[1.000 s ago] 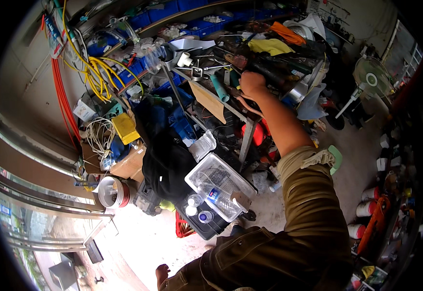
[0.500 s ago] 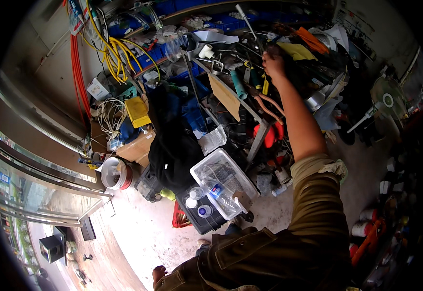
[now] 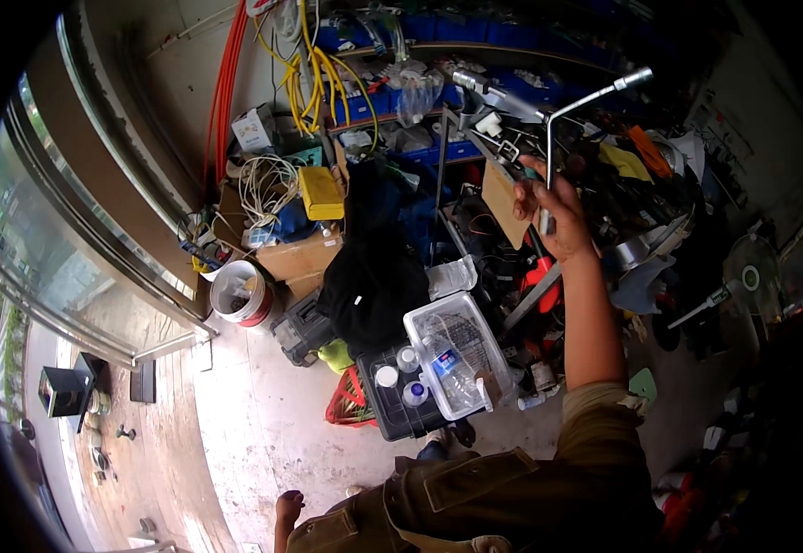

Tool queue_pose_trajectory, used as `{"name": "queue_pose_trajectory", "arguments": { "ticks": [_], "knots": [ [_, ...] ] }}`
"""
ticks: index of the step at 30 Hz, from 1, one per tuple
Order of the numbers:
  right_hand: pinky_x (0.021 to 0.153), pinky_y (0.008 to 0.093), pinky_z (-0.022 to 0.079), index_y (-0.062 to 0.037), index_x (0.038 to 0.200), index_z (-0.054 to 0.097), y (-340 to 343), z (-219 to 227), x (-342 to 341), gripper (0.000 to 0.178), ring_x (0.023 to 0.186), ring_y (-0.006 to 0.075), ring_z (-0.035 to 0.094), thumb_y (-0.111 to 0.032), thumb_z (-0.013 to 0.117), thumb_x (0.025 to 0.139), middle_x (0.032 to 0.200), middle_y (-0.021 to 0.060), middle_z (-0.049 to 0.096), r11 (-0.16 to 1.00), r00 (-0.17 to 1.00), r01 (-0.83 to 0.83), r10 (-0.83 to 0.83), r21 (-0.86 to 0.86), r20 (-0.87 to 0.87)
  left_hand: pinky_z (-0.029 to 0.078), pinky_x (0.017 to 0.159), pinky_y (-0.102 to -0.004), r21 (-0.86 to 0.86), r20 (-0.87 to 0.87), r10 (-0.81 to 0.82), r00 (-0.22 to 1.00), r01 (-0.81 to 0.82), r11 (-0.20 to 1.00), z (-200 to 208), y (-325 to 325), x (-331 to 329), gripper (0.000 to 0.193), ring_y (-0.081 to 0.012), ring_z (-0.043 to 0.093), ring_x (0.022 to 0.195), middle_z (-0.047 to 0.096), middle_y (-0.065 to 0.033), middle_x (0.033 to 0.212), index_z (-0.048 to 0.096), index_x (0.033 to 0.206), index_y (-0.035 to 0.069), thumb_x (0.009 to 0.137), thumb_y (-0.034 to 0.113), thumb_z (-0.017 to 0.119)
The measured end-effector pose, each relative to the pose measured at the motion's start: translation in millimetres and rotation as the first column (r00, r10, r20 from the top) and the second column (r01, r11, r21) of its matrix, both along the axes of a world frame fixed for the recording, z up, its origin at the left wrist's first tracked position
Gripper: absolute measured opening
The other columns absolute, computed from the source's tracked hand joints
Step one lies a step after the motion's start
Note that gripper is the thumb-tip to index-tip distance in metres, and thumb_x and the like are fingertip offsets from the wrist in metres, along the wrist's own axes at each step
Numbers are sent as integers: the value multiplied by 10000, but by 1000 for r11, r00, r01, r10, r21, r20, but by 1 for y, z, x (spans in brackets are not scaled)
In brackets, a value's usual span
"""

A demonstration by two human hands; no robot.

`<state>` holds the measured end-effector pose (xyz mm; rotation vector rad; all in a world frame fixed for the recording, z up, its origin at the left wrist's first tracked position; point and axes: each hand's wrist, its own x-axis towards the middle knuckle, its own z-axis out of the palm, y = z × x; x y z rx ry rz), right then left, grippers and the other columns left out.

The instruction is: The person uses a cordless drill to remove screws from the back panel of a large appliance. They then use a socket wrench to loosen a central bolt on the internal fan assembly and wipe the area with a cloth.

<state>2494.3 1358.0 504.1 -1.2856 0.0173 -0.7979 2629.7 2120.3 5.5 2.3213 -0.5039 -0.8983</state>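
Observation:
A shiny three-way socket wrench (image 3: 550, 138) is raised in my right hand (image 3: 562, 207), whose fingers are closed around its lower shank. The other two arms spread out above, to the upper left and upper right, each with a socket end. Below and behind it lies the cluttered workbench, with a tan board (image 3: 504, 203) leaning at its front. My left hand (image 3: 289, 507) hangs low by my side, with its fingers curled and nothing visible in it.
A translucent tub (image 3: 414, 324) holding a plastic bottle stands on a black case (image 3: 392, 419). Left of it are a white bucket (image 3: 252, 311), a cardboard box (image 3: 295, 258) and a yellow box (image 3: 321, 194). A fan (image 3: 751, 276) stands at the right, a glass door (image 3: 70, 221) at the left.
My right hand has drawn back from the bench pile and lifted the socket wrench up toward me. The view has shifted, so the bench now appears further right. My left hand still hangs low.

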Motion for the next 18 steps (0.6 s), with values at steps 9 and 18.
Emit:
{"name": "queue_pose_trajectory", "arguments": {
  "ticks": [9, 18],
  "knots": [
    [401, 191, 243, -27, 1040, 581, 282, -95, 144, 340, 432, 32, 291, -336, 482, 938, 562, -42, 350, 996, 951, 24, 5, 90, -308, 542, 630, -306, -9, -298, 593, 748, -623, 782, 18, 154, -31, 296, -219, 653, 704, 652, -166, 880, 606, 1022, -72, 807, 131, 587],
    [408, 186, 254, -10, 1095, 558, 560, -99, 304, 353, 440, 34, 292, -313, 438, 959, 565, -38, 369, 851, 817, -485, 523, 202, -244, 531, 566, -290, 45, -214, 890, 402, -906, 420, 1, 423, -104, 264, -195, 631, 628, 643, -128, 788, 622, 968, -67, 792, 126, 580]
  ]
}}
